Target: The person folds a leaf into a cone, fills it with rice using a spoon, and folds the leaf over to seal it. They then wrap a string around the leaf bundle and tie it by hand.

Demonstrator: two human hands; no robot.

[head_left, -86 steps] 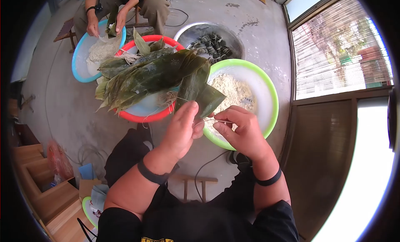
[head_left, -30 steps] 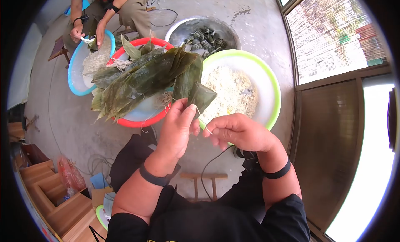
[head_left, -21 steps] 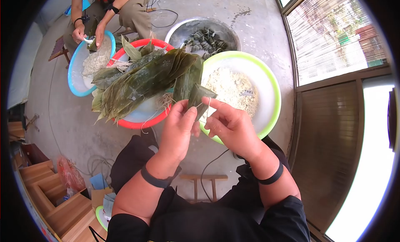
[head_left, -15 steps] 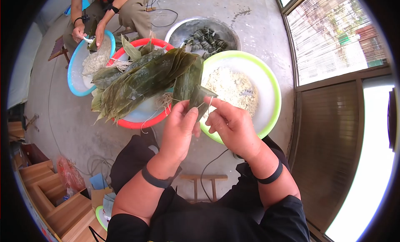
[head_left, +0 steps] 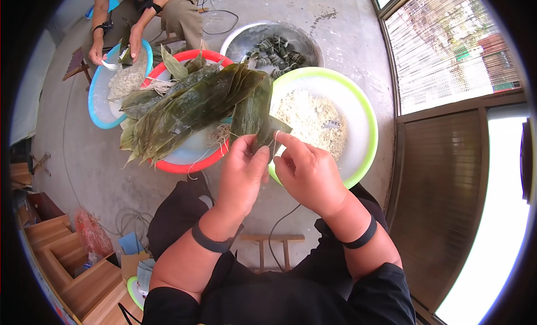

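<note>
My left hand (head_left: pixel 244 171) is closed around a folded green leaf wrap (head_left: pixel 273 129), pinching it with the thumb on top. The fingers of my right hand (head_left: pixel 313 171) are bent around a thin pale string (head_left: pixel 274 139) beside the wrap. How far the string goes round it is hidden by my fingers. Just beyond my left hand, a thick pile of long wet leaves (head_left: pixel 190 109) lies across the red basin (head_left: pixel 184 167). The green-rimmed basin (head_left: pixel 369 115), with grain like rice (head_left: pixel 313 120) in it, stands under and beyond my right hand.
A metal bowl (head_left: pixel 235 40) at the back holds several dark tied leaf parcels (head_left: pixel 274 53). At the far left, another person's hands (head_left: pixel 136 42) hold a leaf and a white spoon (head_left: pixel 111 65) over a blue basin (head_left: pixel 95 109). A wooden stool (head_left: pixel 274 237) stands between my knees.
My right hand has drawn in slightly, its fingers curling more around the string. My left hand keeps its grip. The other person's spoon hand has moved down and away from the leaf.
</note>
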